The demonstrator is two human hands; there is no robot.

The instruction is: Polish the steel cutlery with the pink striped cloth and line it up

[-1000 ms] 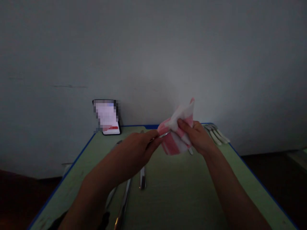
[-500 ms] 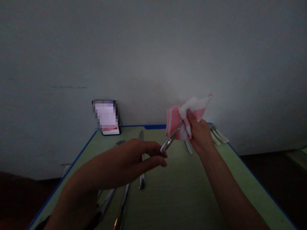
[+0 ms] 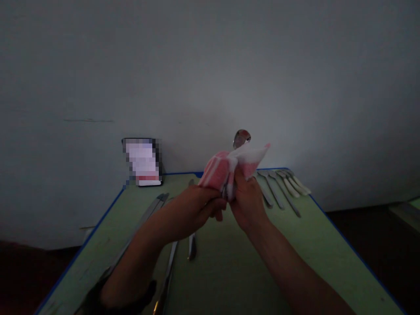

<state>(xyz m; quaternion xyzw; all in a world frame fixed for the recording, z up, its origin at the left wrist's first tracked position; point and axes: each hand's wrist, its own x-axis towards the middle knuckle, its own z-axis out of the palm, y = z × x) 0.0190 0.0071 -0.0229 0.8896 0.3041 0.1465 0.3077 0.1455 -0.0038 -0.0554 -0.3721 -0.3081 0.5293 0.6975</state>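
A pink-and-white cloth (image 3: 216, 168) is bunched between my two hands above the table. Beyond its top edge shows the shiny bowl of a metal spoon (image 3: 242, 138); the cloth hides most of the handle. My right hand (image 3: 249, 199) is closed on the cloth, its thumb pressing it around the spoon. At the cloth's lower edge, my left hand (image 3: 197, 208) has its fingers closed about the handle end, which is mostly hidden. Below my left hand lies a table knife (image 3: 192, 247), partly covered by it.
Several pieces of cutlery (image 3: 277, 194) lie side by side at the back right, some with white handles (image 3: 295, 186). More long metal cutlery (image 3: 169, 271) lies at the left. A phone (image 3: 146, 162) leans on the wall (image 3: 210, 78) behind the blue-edged green table (image 3: 236, 267).
The spoon's bowl has come out above the cloth. My left hand opened off the handle, then closed at the cloth again. My right hand moved right, then back left, uncovering cutlery at the right.
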